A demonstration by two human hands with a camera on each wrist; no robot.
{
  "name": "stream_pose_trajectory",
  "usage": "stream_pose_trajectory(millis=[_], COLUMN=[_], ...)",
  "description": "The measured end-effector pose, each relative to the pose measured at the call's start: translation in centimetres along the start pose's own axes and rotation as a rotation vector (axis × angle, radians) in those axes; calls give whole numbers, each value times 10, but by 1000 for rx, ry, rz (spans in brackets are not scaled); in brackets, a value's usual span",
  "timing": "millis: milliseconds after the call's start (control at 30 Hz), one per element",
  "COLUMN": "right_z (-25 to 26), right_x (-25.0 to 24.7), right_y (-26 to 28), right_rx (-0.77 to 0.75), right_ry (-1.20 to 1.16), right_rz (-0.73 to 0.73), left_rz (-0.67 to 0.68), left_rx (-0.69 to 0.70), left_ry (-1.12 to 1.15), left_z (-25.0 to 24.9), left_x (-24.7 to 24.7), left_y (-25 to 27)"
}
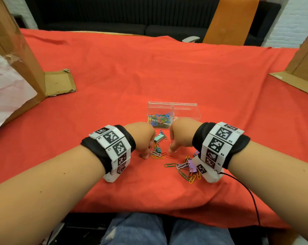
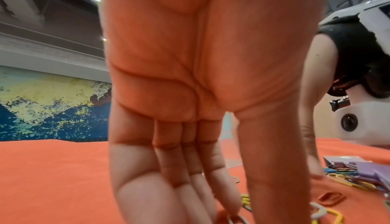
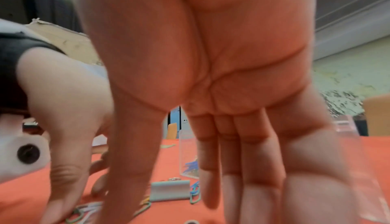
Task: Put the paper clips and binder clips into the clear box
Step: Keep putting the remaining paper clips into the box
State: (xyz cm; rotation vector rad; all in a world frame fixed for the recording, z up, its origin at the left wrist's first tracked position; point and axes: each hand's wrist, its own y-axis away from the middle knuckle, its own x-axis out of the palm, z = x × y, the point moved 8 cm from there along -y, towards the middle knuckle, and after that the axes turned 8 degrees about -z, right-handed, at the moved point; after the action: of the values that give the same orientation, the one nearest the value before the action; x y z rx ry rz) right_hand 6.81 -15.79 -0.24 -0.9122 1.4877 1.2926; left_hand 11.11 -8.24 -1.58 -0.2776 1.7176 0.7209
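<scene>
Left hand, centre: fingers straight, tips on loose clips | right hand: fingers straight, downward | one clear box above, part-filled | two binder clips: green, purple

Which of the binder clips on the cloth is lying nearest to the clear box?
The mint-green binder clip, just in front of the clear box; the purple binder clip lies farther back, by the right wrist.

Red-clothed table bears clear box, clips.
</scene>
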Motion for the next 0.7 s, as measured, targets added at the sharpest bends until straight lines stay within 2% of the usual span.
stream_pose_trajectory(millis=[100, 300, 500, 700], right_z=[8, 38, 32, 30], right_x=[11, 11, 22, 16], right_y=[-1, 3, 2, 11], right_rx=[20, -134, -74, -82], right_ry=[-3, 0, -113, -47], right_rz=[71, 49, 102, 55], left_rz=[6, 50, 93, 64], left_rx=[3, 80, 63, 68], left_ry=[15, 87, 107, 69], left_z=[1, -9, -9, -11], left_x=[1, 4, 8, 7], left_y=[-1, -1, 0, 3])
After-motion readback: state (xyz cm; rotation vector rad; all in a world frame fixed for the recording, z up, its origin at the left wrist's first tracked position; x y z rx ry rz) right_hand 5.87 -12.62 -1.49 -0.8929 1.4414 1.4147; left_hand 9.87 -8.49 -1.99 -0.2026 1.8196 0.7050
